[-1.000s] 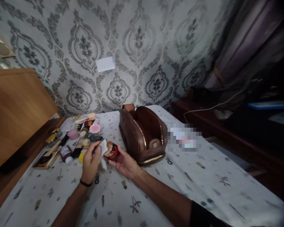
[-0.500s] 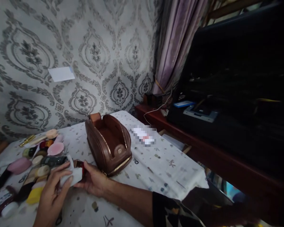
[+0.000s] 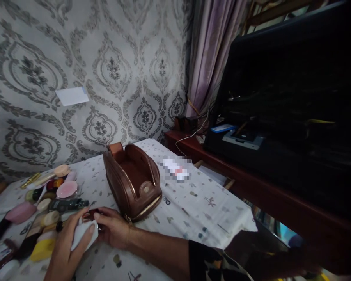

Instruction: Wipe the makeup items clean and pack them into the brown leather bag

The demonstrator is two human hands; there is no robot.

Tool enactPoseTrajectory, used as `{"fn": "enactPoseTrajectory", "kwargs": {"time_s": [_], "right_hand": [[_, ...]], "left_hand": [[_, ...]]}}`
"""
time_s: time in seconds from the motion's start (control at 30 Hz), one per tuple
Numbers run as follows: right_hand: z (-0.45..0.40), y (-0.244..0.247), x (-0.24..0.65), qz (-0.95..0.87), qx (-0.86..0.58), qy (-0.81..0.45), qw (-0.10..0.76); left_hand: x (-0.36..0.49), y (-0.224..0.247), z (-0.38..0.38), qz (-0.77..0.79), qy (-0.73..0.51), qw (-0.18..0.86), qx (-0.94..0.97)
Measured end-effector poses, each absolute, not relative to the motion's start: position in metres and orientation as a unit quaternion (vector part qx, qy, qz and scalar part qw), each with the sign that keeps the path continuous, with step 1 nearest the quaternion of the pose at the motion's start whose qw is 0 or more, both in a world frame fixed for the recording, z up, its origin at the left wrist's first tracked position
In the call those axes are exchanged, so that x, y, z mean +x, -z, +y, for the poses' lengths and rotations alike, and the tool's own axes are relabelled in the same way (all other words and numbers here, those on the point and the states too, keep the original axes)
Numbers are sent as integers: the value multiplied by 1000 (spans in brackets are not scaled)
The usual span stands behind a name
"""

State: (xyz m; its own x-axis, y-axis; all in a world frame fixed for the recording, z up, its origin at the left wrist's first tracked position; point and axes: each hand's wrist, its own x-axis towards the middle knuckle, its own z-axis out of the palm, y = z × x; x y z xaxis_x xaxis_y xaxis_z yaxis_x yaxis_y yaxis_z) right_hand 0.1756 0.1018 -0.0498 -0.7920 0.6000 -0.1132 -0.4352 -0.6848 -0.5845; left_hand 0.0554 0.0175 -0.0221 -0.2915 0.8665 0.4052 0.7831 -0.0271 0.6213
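My left hand [image 3: 64, 246] is closed on a white folded piece [image 3: 83, 235] that looks like a wipe or cloth. Pressed against it is a small, shiny dark red-brown item [image 3: 89, 215], which the fingers of my right hand [image 3: 115, 228] grip; its exact kind is partly hidden. Just beyond my right hand stands a brown leather toiletry bag [image 3: 131, 181], its zipped top gaping and its inside showing. To the left of my hands lie several cosmetics, among them a dark green bottle [image 3: 67, 205], a round pink compact [image 3: 66, 189] and a yellow-capped item [image 3: 43, 249].
A patterned white cloth covers the table [image 3: 207, 210]. A blurred-out white item [image 3: 175, 168] lies right of the bag. Farther right are a dark red cabinet [image 3: 240, 168] and a large black screen [image 3: 286, 89]. Patterned wallpaper [image 3: 114, 70] rises behind.
The white piece has tilted and now lies lower in my left hand. My right fingers have shifted over the top of the red-brown item. The view has turned slightly.
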Motion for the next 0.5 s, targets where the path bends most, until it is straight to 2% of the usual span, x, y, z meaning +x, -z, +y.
{"fn": "enactPoseTrajectory", "kwargs": {"time_s": [0.3,0.5], "right_hand": [[100,54,174,-301,-108,-920,226],[99,64,171,-331,-103,-917,198]], "left_hand": [[51,25,15,681,-431,-44,591],[52,23,12,695,-450,-37,559]]}}
